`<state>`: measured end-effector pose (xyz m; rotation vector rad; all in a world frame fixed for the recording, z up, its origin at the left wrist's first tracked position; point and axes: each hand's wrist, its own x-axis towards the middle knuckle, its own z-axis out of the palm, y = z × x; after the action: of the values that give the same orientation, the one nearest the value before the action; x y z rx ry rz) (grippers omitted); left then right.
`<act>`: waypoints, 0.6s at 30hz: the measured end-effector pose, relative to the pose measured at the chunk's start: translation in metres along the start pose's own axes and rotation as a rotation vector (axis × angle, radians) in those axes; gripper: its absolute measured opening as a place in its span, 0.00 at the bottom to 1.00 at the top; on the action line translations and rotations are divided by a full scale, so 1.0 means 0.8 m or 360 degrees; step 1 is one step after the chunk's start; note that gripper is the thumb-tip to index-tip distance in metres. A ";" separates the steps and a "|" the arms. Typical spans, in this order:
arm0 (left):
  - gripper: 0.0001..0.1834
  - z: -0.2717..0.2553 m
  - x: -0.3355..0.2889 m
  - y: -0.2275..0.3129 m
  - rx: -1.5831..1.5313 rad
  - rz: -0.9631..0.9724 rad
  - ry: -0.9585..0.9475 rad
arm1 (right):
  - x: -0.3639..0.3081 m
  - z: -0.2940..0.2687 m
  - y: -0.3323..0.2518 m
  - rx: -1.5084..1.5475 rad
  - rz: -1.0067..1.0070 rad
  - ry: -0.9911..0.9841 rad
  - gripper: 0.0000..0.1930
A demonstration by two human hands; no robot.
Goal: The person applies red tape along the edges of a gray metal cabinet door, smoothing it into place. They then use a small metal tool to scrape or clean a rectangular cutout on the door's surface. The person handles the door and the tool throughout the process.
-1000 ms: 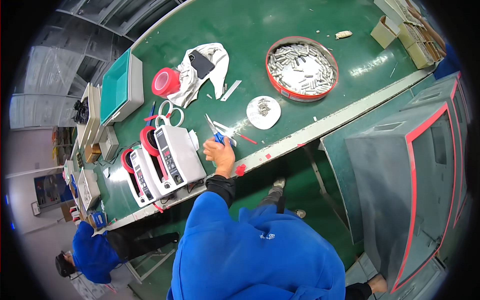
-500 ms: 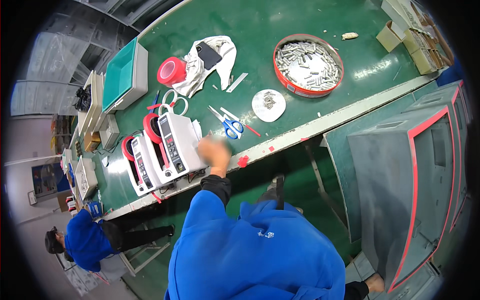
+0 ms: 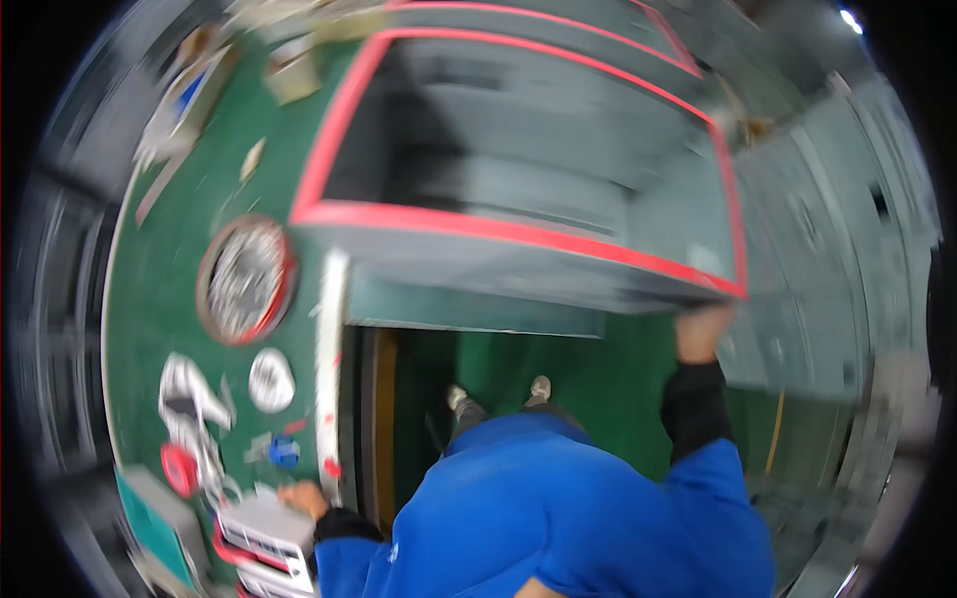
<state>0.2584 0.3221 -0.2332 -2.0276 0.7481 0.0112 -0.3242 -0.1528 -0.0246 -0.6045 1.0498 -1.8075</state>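
Note:
My left hand [image 3: 302, 496] lies at the bench edge, right beside a white tape dispenser [image 3: 267, 520]; its fingers are blurred, so I cannot make out a grip. Just beyond it are blue-handled scissors [image 3: 284, 452]. Far to the right, my right hand [image 3: 703, 332] meets the lower right corner of a large grey open-fronted cabinet [image 3: 518, 239] trimmed with red tape. Blur and the cabinet edge hide those fingers. A round white sheet [image 3: 271, 381] and a red-rimmed round tin [image 3: 284, 299] full of small metal pins sit farther along the green bench.
A white cloth [image 3: 184, 374] and a red tape roll [image 3: 179, 468] lie on the bench's left side. Behind the dispensers stands a teal-lined bin [image 3: 150, 518]. Small boxes [image 3: 292, 75] occupy the far end. A second red-edged cabinet [image 3: 638, 35] is behind the first.
The view has swung to the right, bringing the cabinet to the centre and the bench to the left. My left hand remains by the dispenser, my right by the cabinet corner.

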 end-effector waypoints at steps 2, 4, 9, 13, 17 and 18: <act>0.10 -0.073 0.023 0.005 -0.1967 -0.0986 0.0731 | -0.016 0.053 -0.005 0.0115 -0.0115 0.0413 0.20; 0.16 -0.155 0.034 0.017 -0.3050 -0.1040 0.1083 | 0.003 0.004 0.009 0.0005 -0.0226 0.0238 0.23; 0.16 -0.461 -0.102 0.049 -0.3406 0.0215 0.1116 | -0.010 -0.020 0.001 -0.0100 -0.0056 -0.0108 0.11; 0.08 -0.588 -0.256 0.128 -0.3800 0.1633 0.0677 | -0.003 -0.018 -0.033 -0.0048 0.0290 -0.0531 0.09; 0.23 -0.633 -0.314 0.204 -0.2778 0.2369 0.0885 | 0.016 -0.036 -0.035 0.0202 0.0416 -0.0675 0.08; 0.27 -0.647 -0.330 0.218 -0.2788 0.2455 0.0627 | 0.019 -0.047 -0.040 0.0167 0.0357 -0.0663 0.08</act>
<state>-0.1901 -0.0148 -0.0029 -2.0366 3.0848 1.6569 -0.3748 -0.1446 -0.0169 -0.7296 0.7046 -1.4503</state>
